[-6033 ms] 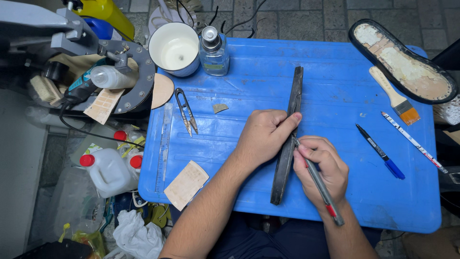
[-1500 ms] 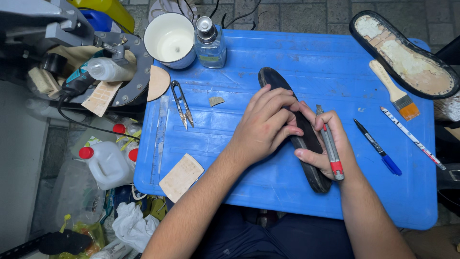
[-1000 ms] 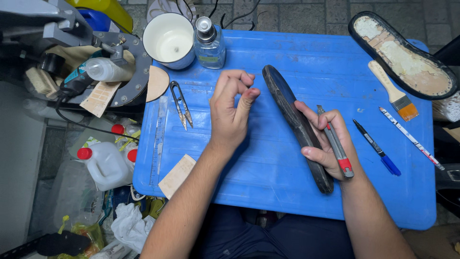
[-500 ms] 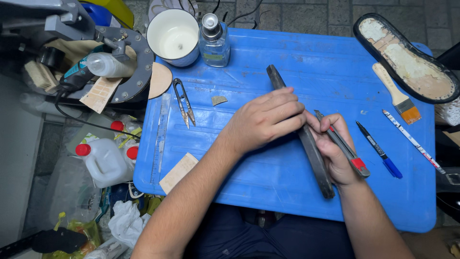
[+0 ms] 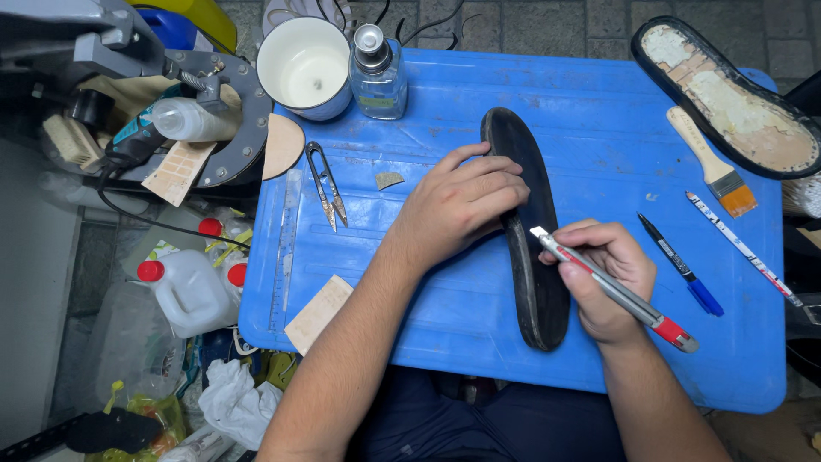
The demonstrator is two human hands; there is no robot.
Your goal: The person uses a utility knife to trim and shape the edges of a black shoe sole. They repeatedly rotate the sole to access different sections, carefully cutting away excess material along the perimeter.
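Note:
A long black shoe sole (image 5: 528,231) lies almost flat on the blue plastic table (image 5: 445,299), running from near to far. My left hand (image 5: 457,205) rests on its left side with the fingers spread over the middle of the sole. My right hand (image 5: 607,278) grips a slim utility knife (image 5: 611,287) with a grey body and a red end; the blade tip touches the sole's right edge near its middle.
Thread snips (image 5: 326,184), a clear ruler (image 5: 283,248) and a tan leather piece (image 5: 318,313) lie at the left. A white cup (image 5: 305,66) and a glass bottle (image 5: 378,73) stand at the back. A second sole (image 5: 723,94), a brush (image 5: 711,162) and two pens (image 5: 680,263) lie right.
The sole has turned from standing on its edge to lying nearly flat. My left hand lifted off, then came back onto it. The knife tip now meets the sole's right edge.

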